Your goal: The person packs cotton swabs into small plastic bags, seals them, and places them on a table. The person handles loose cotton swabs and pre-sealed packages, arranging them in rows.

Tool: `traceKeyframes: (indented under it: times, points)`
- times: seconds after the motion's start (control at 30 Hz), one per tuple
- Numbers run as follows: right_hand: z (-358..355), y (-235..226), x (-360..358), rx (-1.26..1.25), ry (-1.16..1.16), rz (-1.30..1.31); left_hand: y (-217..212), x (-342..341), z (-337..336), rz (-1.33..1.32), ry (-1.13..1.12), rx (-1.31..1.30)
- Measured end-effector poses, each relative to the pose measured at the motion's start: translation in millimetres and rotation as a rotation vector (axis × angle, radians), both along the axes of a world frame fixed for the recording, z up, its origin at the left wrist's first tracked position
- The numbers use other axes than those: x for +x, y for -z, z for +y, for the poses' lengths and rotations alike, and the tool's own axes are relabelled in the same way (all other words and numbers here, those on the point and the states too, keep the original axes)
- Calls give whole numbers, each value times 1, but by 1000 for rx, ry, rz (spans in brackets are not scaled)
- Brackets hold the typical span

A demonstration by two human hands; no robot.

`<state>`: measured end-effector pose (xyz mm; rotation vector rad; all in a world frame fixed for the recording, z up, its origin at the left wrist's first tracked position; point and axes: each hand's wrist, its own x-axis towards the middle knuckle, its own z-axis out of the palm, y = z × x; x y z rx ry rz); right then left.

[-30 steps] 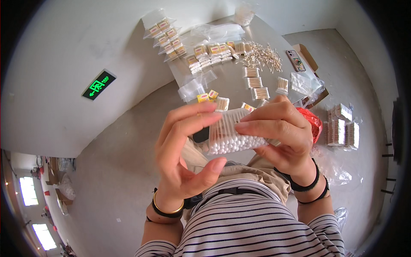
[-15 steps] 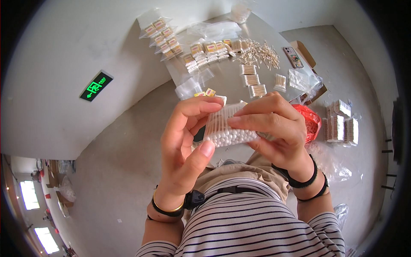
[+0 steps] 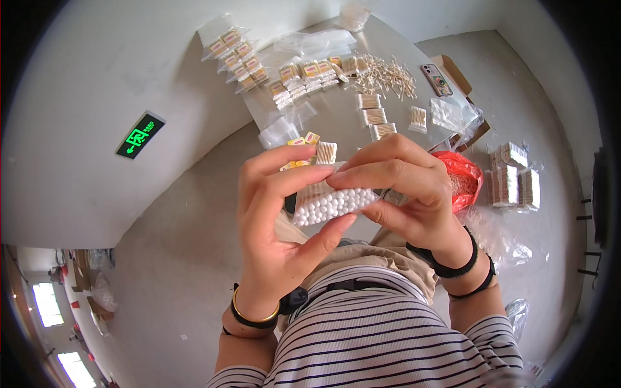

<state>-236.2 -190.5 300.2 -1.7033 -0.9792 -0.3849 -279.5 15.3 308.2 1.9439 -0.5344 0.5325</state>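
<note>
Between my two hands is a clear bag of cotton swabs, its white cotton tips facing me. My left hand grips it from the left, fingers over its upper edge and thumb under the lower edge. On the right side, my right hand pinches the bag with fingers on top and thumb at the lower right corner. Past the bag, a small bundle of swabs and yellow cards lie at the table's near edge. My fingers hide the far part of the bag.
On the grey table are loose swabs, bundles in a column, card-topped packs, clear bags and a phone. A red bag is beside my right hand; stacked swab packs stand farther right.
The bag has tipped so its cotton tips show more and its long side less. My left thumb has slid right along the lower edge. Both hands still hold it.
</note>
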Motion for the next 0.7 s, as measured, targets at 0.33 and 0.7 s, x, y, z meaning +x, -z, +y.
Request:
traceKeyframes:
  times: [0.33, 0.7]
  points:
    - [-1, -6, -5, -41, 16, 2, -6, -5, 6, -198, -48, 85]
    - [-4, -7, -7, -8, -5, -87, -7, -5, 4, -186, -41, 70]
